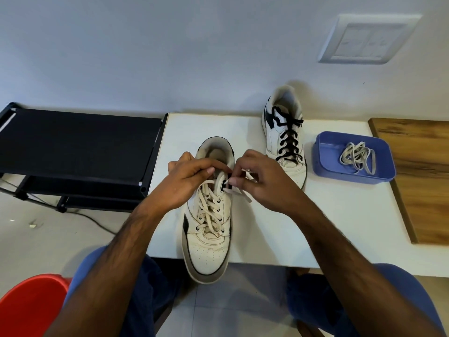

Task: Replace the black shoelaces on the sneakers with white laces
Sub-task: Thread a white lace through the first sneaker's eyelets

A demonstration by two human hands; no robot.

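A white sneaker (207, 244) lies on the white table (328, 227), toe toward me and hanging over the front edge. A white lace (210, 210) criss-crosses its eyelets. My left hand (187, 181) holds the upper left side of the shoe near the top eyelet, fingers curled. My right hand (258, 181) pinches a loose end of the white lace at the top right eyelet. A second white sneaker (285, 137) stands at the back, laced in black (288, 139). A spare white lace (358, 158) lies bundled in a blue tray (325, 164).
A black fabric shoe rack (80, 144) stands left of the table. A wooden board (422, 171) lies on the right. A red chair (31, 307) shows at the bottom left. A cable (97, 221) runs on the floor. A wall socket plate (366, 40) is above.
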